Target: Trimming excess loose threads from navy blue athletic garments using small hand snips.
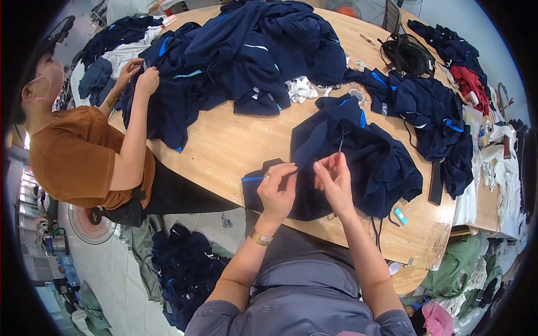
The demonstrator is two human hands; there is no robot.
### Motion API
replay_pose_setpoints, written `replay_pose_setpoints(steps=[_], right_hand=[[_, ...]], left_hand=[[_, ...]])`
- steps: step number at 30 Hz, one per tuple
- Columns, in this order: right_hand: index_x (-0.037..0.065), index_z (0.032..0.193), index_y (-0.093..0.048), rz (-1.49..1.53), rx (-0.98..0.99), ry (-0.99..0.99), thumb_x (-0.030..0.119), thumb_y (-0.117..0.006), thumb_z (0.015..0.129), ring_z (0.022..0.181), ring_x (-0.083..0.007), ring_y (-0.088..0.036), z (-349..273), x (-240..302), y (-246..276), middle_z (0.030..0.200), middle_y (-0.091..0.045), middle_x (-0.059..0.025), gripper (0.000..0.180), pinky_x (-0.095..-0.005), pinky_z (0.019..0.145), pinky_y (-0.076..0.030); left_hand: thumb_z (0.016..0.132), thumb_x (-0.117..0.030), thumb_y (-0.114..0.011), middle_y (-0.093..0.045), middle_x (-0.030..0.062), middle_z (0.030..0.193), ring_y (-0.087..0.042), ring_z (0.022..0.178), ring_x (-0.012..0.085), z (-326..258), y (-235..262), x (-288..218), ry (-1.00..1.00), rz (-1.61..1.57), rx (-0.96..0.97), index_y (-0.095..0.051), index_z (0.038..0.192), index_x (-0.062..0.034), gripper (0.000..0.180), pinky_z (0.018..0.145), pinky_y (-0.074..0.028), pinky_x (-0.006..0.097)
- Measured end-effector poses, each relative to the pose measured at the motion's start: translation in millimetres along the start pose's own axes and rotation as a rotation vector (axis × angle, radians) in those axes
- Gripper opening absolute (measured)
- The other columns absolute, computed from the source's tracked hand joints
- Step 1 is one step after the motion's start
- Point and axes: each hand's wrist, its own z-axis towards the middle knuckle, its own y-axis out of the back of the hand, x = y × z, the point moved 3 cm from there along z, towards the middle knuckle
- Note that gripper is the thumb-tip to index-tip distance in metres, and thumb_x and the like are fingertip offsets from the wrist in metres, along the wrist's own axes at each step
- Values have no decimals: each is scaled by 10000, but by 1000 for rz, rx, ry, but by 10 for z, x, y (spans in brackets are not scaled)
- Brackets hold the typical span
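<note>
The worktop [224,143] spreads out beyond both hands, its far side partly hidden by a navy heap [305,50]. Directly beneath the hands lies a navy garment [386,168], its shape lost in folds. The left hand [276,193] curls, fingertips near the thumb; whether it pinches anything, I cannot tell. The right hand [336,185] grips a slim tool [341,143] pointing away, its reddish handle mostly covered.
</note>
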Motion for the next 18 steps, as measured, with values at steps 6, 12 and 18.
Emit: replay_pose_setpoints(steps=[6,12,18], right_hand=[[28,785,-422,-287,82,-14,293,-560,890,545,-88,-328,-69,-63,78,623,-406,-29,317,-266,479,-300],[4,737,-473,-671,177,31,381,-538,872,467,-253,-448,-165,-14,137,543,-443,-154,406,-334,467,-334],[29,736,-495,-791,201,58,403,-542,860,527,-324,-526,-155,90,115,554,-493,-152,397,-368,489,-377]], left_hand=[[726,78,-623,-656,110,885,-640,809,242,-109,-35,123,84,-130,-20,-598,864,-15,168,707,-497,287],[751,71,-605,-655,133,900,-644,826,246,-108,-47,99,103,-169,-20,-573,881,-13,158,734,-499,294],[783,44,-609,-642,150,902,-629,820,228,-82,-30,58,-8,-86,34,-556,881,-5,122,719,-485,282]])
